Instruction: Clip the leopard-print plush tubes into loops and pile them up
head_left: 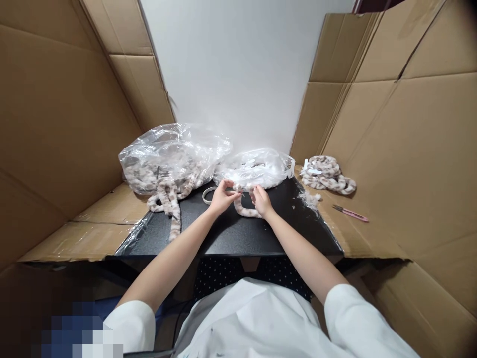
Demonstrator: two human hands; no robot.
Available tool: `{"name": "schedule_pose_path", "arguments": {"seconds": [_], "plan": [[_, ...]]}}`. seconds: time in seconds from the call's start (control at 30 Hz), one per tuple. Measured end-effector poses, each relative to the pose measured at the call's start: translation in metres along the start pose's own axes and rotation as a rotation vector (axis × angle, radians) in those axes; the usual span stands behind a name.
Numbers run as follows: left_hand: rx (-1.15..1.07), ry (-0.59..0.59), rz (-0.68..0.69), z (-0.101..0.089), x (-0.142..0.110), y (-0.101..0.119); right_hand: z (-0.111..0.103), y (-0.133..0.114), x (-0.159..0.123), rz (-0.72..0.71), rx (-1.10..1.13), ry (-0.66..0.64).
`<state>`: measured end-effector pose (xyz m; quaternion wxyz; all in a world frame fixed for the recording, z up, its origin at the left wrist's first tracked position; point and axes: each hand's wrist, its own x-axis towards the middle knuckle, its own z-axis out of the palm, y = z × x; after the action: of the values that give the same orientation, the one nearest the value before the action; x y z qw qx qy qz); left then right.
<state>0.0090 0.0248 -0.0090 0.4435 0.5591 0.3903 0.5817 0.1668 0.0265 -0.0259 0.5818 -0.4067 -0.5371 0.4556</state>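
Observation:
A fluffy white-and-brown plush strip (246,212) hangs in a loop between my two hands, its lower bend lying on the black table. Its left end is pinched by my left hand (222,197), whose fingers are closed. My right hand (261,201) grips the other end, a short gap away. Beside my left hand lies a pale ring (207,196), perhaps a roll of tape, partly hidden by the hand. Just behind both hands sits a clear plastic bag (257,166) with small items inside that I cannot make out.
A larger clear bag (175,144) of plush strips stands at the left, with some strips (174,214) spilling onto the black table (219,241). At the right are a coiled plush pile (324,174), fluff scraps (311,200) and pink thread snips (351,213). Cardboard walls (417,149) enclose both sides.

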Motion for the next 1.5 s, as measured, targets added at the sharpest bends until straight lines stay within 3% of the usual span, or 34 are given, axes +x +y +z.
{"name": "schedule_pose_path", "arguments": {"seconds": [0.17,0.37,0.53,0.63,0.73,0.9,1.1,1.3,1.5], "plan": [[-0.108,0.010,-0.075,0.002,-0.005,-0.003,0.001,0.014,-0.009,-0.167,-0.167,-0.015],[-0.161,0.010,-0.081,-0.001,-0.008,-0.004,-0.002,0.009,-0.009,-0.197,-0.255,0.025],[-0.182,-0.102,-0.105,-0.006,-0.004,-0.016,-0.003,0.007,-0.012,-0.214,-0.315,0.051],[-0.191,-0.170,-0.095,-0.006,-0.003,-0.020,0.000,0.008,-0.013,-0.173,-0.261,0.047],[-0.186,-0.215,-0.100,-0.005,-0.005,-0.020,0.005,0.009,-0.012,-0.057,-0.033,0.046],[-0.175,-0.180,-0.101,-0.003,-0.008,-0.015,0.009,0.006,-0.011,0.073,0.287,0.006],[-0.115,-0.124,-0.114,-0.004,-0.006,-0.017,0.007,0.007,-0.011,0.083,0.254,0.029],[-0.196,-0.062,-0.138,-0.004,-0.003,-0.020,0.007,0.007,-0.014,0.124,0.150,-0.053],[-0.236,-0.071,-0.197,-0.002,-0.005,-0.019,0.007,0.007,-0.010,0.153,0.263,0.009]]}}
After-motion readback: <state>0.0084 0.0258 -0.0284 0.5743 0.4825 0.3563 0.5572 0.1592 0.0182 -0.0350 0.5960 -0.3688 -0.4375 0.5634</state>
